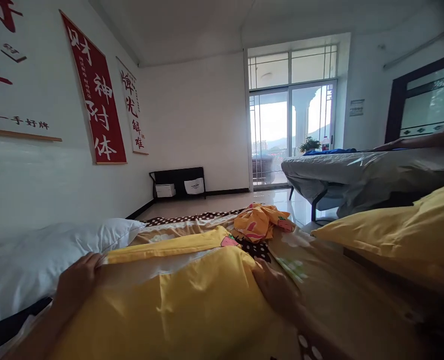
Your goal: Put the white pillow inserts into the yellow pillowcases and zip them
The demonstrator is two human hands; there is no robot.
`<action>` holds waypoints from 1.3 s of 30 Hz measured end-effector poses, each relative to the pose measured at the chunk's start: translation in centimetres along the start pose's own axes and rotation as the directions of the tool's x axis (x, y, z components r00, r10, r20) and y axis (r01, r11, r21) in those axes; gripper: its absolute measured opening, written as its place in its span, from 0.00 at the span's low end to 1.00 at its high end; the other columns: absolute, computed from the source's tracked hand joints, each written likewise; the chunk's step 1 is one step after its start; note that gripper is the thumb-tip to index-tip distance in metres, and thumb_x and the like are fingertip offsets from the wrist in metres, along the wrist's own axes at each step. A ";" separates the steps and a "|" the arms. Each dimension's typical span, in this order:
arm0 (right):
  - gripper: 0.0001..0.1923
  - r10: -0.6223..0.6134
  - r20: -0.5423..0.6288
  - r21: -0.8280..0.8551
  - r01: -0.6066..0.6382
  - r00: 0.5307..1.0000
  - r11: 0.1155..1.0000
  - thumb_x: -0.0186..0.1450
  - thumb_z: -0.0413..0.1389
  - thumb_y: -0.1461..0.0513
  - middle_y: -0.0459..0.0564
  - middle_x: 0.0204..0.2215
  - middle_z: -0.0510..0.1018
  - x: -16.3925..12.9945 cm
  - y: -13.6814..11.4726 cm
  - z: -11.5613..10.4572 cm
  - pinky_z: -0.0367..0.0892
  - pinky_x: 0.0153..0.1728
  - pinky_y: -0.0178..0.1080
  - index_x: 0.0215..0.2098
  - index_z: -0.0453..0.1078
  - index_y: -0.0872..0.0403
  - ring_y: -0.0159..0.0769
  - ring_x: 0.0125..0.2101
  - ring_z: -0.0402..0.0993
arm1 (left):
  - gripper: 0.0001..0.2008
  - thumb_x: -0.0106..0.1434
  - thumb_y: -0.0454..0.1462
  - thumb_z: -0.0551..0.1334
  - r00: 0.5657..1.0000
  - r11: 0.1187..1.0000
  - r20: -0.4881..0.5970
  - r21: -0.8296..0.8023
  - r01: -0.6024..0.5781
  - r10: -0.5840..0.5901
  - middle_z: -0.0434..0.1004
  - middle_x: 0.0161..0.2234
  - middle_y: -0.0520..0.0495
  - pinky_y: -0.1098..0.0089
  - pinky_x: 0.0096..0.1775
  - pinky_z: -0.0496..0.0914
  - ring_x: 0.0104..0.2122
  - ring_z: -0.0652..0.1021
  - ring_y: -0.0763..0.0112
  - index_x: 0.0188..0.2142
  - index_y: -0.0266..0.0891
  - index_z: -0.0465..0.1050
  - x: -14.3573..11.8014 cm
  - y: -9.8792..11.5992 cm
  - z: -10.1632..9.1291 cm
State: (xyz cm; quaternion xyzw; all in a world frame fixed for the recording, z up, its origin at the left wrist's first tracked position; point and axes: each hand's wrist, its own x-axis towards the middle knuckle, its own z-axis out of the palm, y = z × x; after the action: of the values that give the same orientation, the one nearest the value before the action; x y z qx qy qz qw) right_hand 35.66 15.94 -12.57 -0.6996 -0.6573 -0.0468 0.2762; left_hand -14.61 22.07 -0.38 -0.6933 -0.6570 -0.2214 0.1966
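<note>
A yellow pillowcase point(202, 292) lies in front of me on the bed, with white fabric showing at a gap along its far side. A narrow yellow flap with a pink fruit print point(176, 246) runs across beyond that gap. My left hand point(77, 277) is closed on the left edge of the pillowcase, beside a white pillow point(56, 247). At the right edge, my right hand point(272, 282) grips the pillowcase near its far corner, the fingertips partly hidden. An orange printed cloth point(257, 222) lies crumpled just beyond.
A flowered brown bedsheet point(342, 280) spreads beneath. Another yellow pillow point(402, 225) is at the right. Behind it stands a plastic-covered table point(327, 167), with another person's arm point(424, 140) over it. A low black rack point(178, 180) stands by the far wall, left of the glass doors point(293, 125).
</note>
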 end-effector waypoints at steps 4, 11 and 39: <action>0.18 -0.050 -0.077 -0.170 0.037 0.996 0.985 0.69 0.39 0.60 0.59 0.37 0.78 5.3 0.5 -0.8 0.64 0.33 0.38 0.47 0.67 0.57 0.43 0.36 0.75 | 0.08 0.56 0.36 0.50 0.994 0.982 0.017 -0.151 0.111 -0.110 0.76 0.32 0.47 0.70 0.33 0.65 0.34 0.75 0.63 0.31 0.40 0.67 -2.4 1.1 -3.1; 0.17 -0.351 -0.073 -0.085 0.345 0.934 0.935 0.66 0.45 0.64 0.57 0.50 0.71 7.2 -7.8 0.0 0.56 0.52 0.42 0.51 0.67 0.54 0.41 0.50 0.66 | 0.06 0.53 0.34 0.50 1.000 0.980 0.011 -0.198 -0.015 0.018 0.74 0.29 0.48 0.68 0.35 0.69 0.34 0.75 0.62 0.26 0.44 0.64 -9.6 3.5 1.1; 0.02 -0.447 0.497 0.030 0.500 0.744 0.866 0.54 0.58 0.63 0.48 0.32 0.77 -0.6 -7.9 -12.1 0.59 0.43 0.39 0.26 0.72 0.54 0.36 0.35 0.70 | 0.08 0.62 0.36 0.56 0.319 0.399 0.272 -0.334 -0.854 0.908 0.76 0.38 0.46 0.69 0.34 0.65 0.33 0.74 0.68 0.37 0.40 0.74 -7.8 19.8 -10.9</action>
State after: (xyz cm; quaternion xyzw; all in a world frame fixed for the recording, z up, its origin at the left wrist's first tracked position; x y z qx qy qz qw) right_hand 31.73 9.87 -0.02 -0.5116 -0.8577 0.0283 0.0430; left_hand 4.29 8.30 4.53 -0.9781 -0.1818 0.0318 0.0964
